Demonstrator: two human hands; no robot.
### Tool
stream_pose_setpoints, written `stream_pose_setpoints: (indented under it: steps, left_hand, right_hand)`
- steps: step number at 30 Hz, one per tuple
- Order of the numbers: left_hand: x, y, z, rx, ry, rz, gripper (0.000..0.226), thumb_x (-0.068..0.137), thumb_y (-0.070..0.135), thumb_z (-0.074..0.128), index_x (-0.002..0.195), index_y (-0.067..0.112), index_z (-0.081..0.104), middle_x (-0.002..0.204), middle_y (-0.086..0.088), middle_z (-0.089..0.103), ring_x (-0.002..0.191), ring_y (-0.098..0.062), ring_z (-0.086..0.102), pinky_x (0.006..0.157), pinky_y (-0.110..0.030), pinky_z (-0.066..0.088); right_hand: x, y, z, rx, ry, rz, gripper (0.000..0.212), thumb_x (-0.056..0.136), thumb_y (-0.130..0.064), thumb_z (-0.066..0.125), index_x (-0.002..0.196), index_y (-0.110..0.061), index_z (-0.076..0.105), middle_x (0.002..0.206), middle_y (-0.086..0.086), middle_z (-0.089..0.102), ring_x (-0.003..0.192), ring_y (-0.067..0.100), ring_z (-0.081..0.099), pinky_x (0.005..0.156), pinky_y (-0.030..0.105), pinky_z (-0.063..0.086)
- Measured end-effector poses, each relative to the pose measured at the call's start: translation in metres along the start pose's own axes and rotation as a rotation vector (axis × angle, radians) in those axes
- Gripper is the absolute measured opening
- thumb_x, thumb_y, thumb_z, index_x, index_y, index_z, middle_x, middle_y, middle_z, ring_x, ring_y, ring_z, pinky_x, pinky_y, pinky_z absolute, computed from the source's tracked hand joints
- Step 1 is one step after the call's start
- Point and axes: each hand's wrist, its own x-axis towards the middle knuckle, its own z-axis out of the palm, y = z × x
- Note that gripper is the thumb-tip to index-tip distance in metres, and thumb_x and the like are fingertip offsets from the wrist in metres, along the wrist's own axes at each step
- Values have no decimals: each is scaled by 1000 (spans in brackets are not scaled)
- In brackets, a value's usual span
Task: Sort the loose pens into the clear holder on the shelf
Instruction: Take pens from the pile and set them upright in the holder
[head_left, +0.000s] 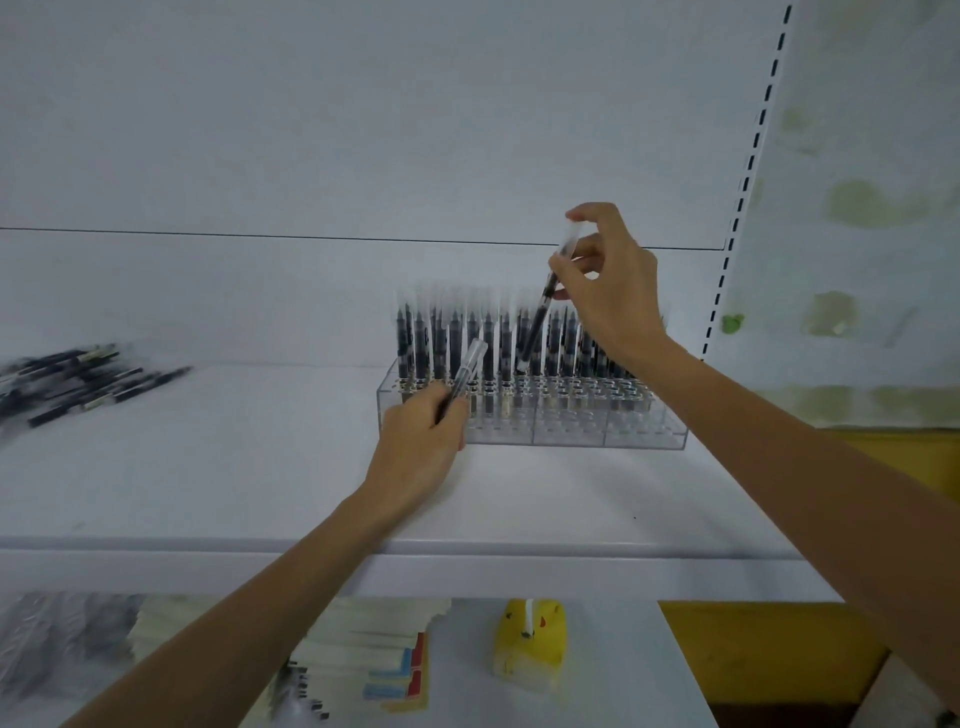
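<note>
While the holder (571, 434) stands on the shelf (234, 467), its back rows filled with upright pens (457, 343), a tilted pen (545, 299) is pinched near its clear cap by the right hand (608, 291), its lower tip down among the standing ones (whether it sits in a hole cannot be told). A second pen (466, 370) is gripped in the curled left hand (421, 447), just in front of the holder's left end. The loose pens (78, 379) are heaped well apart at the shelf's far left.
</note>
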Motion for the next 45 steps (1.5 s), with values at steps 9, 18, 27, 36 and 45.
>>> stream_pose_setpoints:
  steps: [9, 18, 27, 36, 45]
  left_hand:
    - [1, -3, 0, 32, -14, 27, 29, 94, 18, 45, 66, 14, 47, 59, -1, 55, 43, 0, 44, 47, -10, 34]
    - [0, -1, 0, 36, -24, 26, 31, 96, 20, 45, 65, 16, 48, 59, 0, 56, 45, -2, 44, 49, -12, 35]
    - [7, 24, 12, 27, -76, 142, 29, 99, 24, 38, 79, 12, 56, 59, 3, 55, 43, -2, 46, 49, -19, 39]
    - [-8, 10, 23, 376, -309, 280, 10, 95, 22, 44, 99, 19, 53, 99, 1, 59, 92, -17, 56, 82, -29, 48]
    - [-3, -1, 29, 604, -544, 391, 25, 96, 31, 40, 118, 26, 49, 125, 6, 48, 116, -11, 39, 103, -31, 31]
  right_hand:
    - [-11, 21, 12, -140, -160, -19, 34, 91, -6, 57, 124, -10, 46, 86, 7, 59, 71, 10, 58, 68, 28, 53]
    - [-29, 28, 19, -328, -278, -45, 48, 93, -12, 54, 138, -21, 39, 75, -2, 55, 63, 9, 50, 66, 28, 49]
    - [-51, -7, 10, 306, -584, 318, 42, 87, -19, 66, 126, -12, 51, 78, -1, 69, 80, 14, 68, 81, 34, 57]
    - [-26, -9, -8, 290, -86, 239, 48, 88, -4, 62, 127, -21, 40, 87, 9, 63, 68, 21, 69, 60, 25, 57]
    - [-13, 22, -8, -3, 32, -22, 45, 89, -4, 58, 129, -14, 40, 80, -3, 54, 76, 17, 62, 70, 39, 58]
